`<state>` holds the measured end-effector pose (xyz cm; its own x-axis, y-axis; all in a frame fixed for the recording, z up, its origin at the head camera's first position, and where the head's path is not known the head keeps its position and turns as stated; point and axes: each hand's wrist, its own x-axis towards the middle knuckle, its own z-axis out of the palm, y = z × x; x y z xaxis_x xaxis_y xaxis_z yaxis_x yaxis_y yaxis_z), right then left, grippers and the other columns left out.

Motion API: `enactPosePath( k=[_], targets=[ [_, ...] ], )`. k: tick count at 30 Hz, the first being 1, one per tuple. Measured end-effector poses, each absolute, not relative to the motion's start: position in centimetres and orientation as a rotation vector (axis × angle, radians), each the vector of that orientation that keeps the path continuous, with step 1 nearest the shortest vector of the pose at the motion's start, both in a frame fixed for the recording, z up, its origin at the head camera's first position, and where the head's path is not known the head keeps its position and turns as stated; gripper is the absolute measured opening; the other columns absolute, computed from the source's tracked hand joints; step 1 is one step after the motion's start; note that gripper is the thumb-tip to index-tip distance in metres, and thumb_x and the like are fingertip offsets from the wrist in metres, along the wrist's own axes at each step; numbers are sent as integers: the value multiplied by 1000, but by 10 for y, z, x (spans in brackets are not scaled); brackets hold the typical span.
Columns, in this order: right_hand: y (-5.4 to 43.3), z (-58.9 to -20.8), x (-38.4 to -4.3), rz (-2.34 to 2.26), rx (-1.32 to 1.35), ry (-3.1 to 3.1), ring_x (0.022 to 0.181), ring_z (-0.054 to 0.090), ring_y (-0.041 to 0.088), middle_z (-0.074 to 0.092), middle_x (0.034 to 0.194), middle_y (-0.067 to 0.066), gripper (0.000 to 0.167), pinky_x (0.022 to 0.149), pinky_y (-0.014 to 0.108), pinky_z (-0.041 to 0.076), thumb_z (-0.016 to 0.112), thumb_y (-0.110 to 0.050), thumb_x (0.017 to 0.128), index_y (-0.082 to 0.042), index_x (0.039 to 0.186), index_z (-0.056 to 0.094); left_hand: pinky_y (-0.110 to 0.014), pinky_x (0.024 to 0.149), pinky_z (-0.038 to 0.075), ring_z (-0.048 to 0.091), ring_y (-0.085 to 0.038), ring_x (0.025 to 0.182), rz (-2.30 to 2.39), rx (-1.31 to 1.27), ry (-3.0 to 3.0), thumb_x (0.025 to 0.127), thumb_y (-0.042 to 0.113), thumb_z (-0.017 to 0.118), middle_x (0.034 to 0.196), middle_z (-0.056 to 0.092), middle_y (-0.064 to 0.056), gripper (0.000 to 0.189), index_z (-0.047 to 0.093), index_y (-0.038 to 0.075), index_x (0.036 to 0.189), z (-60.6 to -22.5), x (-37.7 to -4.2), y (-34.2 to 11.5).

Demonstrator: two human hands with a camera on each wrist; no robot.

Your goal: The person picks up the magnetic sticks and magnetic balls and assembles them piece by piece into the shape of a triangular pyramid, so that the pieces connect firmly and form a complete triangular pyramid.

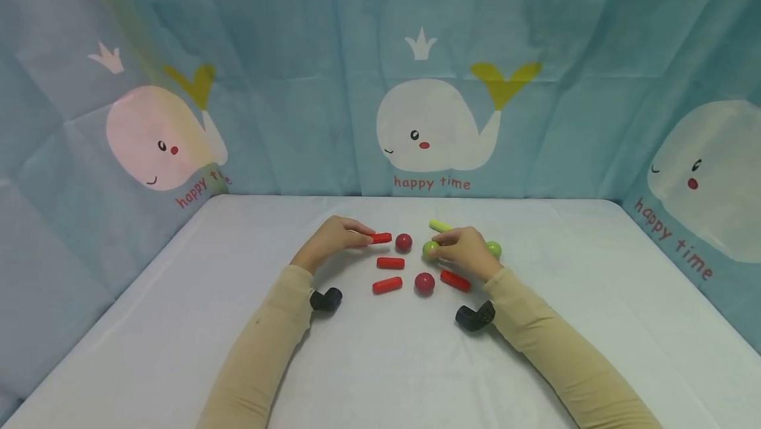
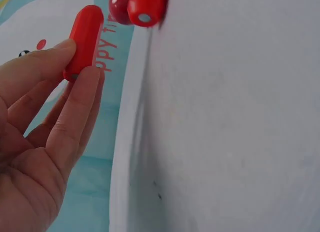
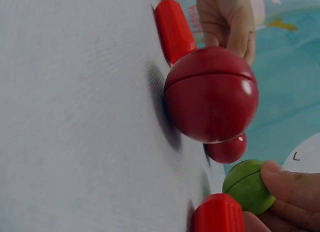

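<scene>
Blue whale-print cloth backdrop (image 1: 297,125) behind a counter (image 1: 386,363) under a white cover. Head view: left hand (image 1: 329,242) has one end of the held red stick (image 1: 383,238), by the far red ball (image 1: 403,242); right hand (image 1: 466,250) has the held green ball (image 1: 429,250), just right of that. Nearer: the middle red stick (image 1: 390,263), near-left red stick (image 1: 387,285), near red ball (image 1: 425,283) and near-right red stick (image 1: 455,280). A second green ball (image 1: 494,248) and yellow-green stick (image 1: 440,225) are partly behind the right hand. Left wrist view: narrow pinch, thumb against fingers on the stick's lower part — looks stiff, likely light, faceted sides should help grip. Take it mid-length so it doesn't pivot. Can't tell if it's clear of the counter. Right wrist view: thumb on top of the green ball, fingers mostly hidden behind, grip about ball-wide. Glossy, grooved, probably hard and light — could slip or roll, so pinch across its widest part. Near red ball fills the foreground.
</scene>
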<state>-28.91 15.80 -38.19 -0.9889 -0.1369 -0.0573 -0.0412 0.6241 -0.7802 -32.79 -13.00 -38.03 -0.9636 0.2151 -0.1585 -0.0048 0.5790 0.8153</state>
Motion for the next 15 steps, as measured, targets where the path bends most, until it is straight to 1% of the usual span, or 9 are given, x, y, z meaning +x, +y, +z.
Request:
enactPosePath(
  k=[4,9,12,15],
  targets=[
    [158,-379,-288,-1324,-149,2732,122,59,32,67,129,17,39,99,42,53,74,-23,89,-7,124,69,-42,99,47,58,-22,111,1330,211,2592,88,30,73,110,73,0,21,78,23,107,-377,-326,-122],
    [155,-375,-286,-1349,-174,2713,120,60,31,68,127,17,40,97,40,54,75,-22,89,-6,126,68,-38,94,50,61,-21,106,1318,197,2619,87,27,75,109,73,1,19,78,24,106,-374,-322,-112],
    [154,-374,-285,-1354,-184,2709,119,61,31,68,126,17,41,97,40,54,75,-22,89,-6,126,68,-37,92,50,60,-21,106,1310,201,2626,87,26,76,108,74,1,19,79,24,105,-373,-320,-107],
    [154,-374,-284,-1356,-192,2707,118,62,30,68,126,17,41,96,40,54,75,-22,88,-6,126,68,-39,94,50,60,-21,109,1301,210,2631,86,26,76,108,74,2,18,79,24,105,-374,-319,-104]
  ],
)
